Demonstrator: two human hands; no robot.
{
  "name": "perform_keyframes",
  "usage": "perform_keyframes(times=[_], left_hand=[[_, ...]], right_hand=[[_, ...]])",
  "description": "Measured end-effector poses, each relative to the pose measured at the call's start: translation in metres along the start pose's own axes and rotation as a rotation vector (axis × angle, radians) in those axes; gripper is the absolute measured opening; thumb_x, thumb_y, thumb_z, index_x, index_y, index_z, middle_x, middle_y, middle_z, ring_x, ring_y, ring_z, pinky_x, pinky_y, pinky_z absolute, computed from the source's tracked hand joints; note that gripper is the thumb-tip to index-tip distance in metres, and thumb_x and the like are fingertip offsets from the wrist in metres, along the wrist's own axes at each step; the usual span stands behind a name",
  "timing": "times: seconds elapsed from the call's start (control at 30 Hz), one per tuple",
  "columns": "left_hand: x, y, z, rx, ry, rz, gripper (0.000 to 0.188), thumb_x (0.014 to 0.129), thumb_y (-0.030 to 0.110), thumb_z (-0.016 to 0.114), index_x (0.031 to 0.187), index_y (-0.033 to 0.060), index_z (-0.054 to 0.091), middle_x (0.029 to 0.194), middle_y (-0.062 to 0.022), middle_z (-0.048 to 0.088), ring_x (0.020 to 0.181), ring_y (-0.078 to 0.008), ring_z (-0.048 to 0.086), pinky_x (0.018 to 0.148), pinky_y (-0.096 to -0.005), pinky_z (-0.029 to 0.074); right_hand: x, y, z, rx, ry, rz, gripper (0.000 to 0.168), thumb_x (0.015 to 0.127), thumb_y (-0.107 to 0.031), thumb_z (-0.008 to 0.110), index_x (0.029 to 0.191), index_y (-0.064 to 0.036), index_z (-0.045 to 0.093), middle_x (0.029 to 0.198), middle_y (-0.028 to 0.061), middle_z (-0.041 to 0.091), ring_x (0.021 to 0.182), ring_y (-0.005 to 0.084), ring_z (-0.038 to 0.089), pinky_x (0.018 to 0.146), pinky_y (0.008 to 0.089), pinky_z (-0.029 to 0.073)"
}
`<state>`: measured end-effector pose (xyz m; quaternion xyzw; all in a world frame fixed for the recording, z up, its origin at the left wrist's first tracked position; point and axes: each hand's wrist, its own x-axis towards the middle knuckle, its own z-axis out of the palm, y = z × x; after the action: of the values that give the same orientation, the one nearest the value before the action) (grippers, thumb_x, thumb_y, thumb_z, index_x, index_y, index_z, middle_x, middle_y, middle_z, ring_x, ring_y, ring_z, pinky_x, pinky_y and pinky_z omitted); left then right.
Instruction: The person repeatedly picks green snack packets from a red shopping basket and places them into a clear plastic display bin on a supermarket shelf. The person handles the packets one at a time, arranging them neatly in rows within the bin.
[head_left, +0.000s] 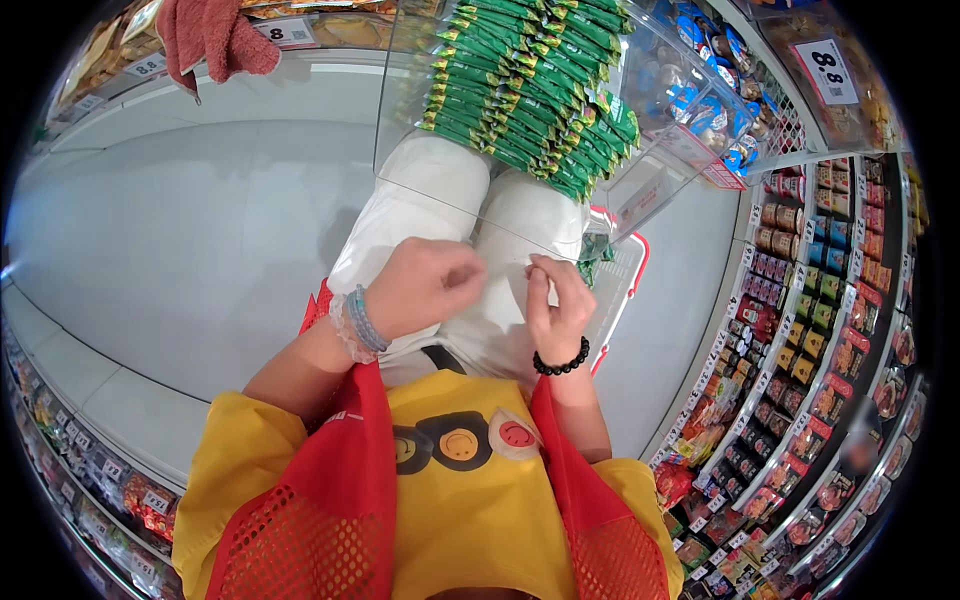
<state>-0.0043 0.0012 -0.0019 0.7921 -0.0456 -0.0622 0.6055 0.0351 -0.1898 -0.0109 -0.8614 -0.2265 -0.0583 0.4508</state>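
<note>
Above my lap hangs the near part of a clear plastic bin (405, 161), filled with rows of green snack packets (517, 82). My left hand (431, 281), with bracelets at the wrist, is loosely curled over my white trousers, and no object shows in it. To its right, my right hand (559, 304) has thumb and forefinger close together near the bin's lower edge; whether something tiny is between them I cannot tell. Beside my right leg stands a white basket with red edging (619, 300), partly hidden, and some green packets (589, 262) lie in it.
A red cloth (217, 41) hangs over the shelf edge at the upper left. Bins with blue-wrapped snacks (705, 112) adjoin the clear bin on the right. Shelves of packaged food (787, 330) line the right side, and more stand at the lower left (112, 480).
</note>
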Motion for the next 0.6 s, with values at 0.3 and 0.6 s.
perform_keyframes(times=[0.3,0.6], left_hand=[[-0.004,-0.034,0.032,0.924,-0.334,0.348,0.006,0.067,0.011,0.058,0.073,0.0089,0.059,0.084,-0.0032,0.056,0.078,-0.017,0.051,0.064,-0.0282,0.04],[0.004,0.021,0.01,-0.516,0.193,-0.273,0.014,0.087,0.011,0.053,0.087,-0.0029,0.051,0.076,-0.0051,0.063,0.067,-0.0033,0.054,0.053,-0.0187,0.042]], right_hand=[[-0.036,0.013,0.005,0.227,-0.068,0.407,0.016,0.083,-0.006,0.052,0.094,0.002,0.06,0.082,0.0133,0.062,0.076,0.0218,0.06,0.07,0.0284,0.045],[-0.019,-0.019,-0.016,0.806,-0.178,0.517,0.032,0.086,-0.013,0.049,0.112,0.005,0.053,0.099,0.0102,0.06,0.091,0.0136,0.055,0.083,0.0261,0.041]])
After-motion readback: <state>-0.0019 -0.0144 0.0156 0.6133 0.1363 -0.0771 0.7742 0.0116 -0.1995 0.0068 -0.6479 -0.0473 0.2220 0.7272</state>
